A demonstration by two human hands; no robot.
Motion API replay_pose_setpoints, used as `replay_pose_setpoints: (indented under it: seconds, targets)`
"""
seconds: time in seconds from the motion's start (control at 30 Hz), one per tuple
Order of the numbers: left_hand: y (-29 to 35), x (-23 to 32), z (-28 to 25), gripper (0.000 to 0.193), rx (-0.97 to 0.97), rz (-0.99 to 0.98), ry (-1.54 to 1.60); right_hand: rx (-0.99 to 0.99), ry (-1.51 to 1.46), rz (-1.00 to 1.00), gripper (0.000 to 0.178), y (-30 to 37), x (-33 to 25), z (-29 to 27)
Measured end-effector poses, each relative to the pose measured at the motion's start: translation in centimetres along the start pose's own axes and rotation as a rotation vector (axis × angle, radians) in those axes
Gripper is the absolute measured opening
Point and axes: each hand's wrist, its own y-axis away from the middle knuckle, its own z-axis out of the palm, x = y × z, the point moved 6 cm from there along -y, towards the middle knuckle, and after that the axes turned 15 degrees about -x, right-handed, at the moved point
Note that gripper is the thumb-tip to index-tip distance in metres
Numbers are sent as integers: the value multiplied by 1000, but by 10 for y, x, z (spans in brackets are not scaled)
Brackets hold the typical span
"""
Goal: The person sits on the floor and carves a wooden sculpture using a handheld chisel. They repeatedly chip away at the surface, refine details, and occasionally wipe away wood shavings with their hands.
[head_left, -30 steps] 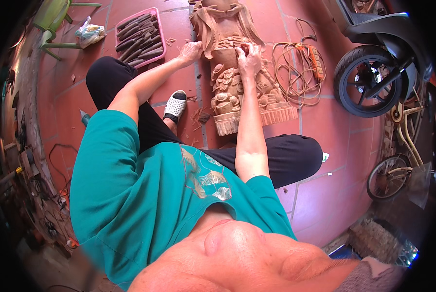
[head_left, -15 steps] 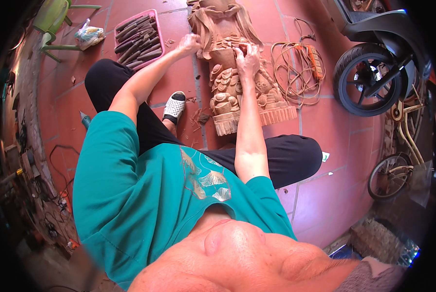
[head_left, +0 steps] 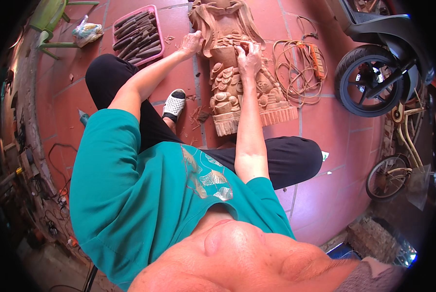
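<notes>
A carved wooden statue (head_left: 226, 80) lies on the tiled floor in front of me, its jagged base toward me and its far end cut off by the top of the view. My left hand (head_left: 192, 44) is at the statue's left edge, fingers curled closed; whatever they may hold is too small to make out. Over the middle of the carving, my right hand (head_left: 248, 58) has its fingers bent in a pinch close to the carved surface. Between those fingertips I cannot make out any tool or piece.
A pink tray (head_left: 162, 41) of dark-handled carving tools (head_left: 139, 36) sits left of the statue. To its right lie a coiled cord (head_left: 288, 80) and an orange power strip (head_left: 317, 63). A motorbike wheel (head_left: 369, 80) stands farther right. Wood chips (head_left: 197, 117) lie by my sandalled foot (head_left: 174, 104).
My left hand has shifted slightly, staying beside the statue's left edge. The right hand keeps nearly the same place and pinch over the carving.
</notes>
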Motion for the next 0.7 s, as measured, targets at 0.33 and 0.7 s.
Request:
replay_pose_setpoints:
  seconds: [0.33, 0.7]
  targets:
    - [42, -1, 29, 12, -259, 148, -136, 31, 12, -62, 22, 0, -1, 0]
    - [-23, 13, -52, 19, 77, 61, 75, 13, 54, -11, 21, 1, -5, -3]
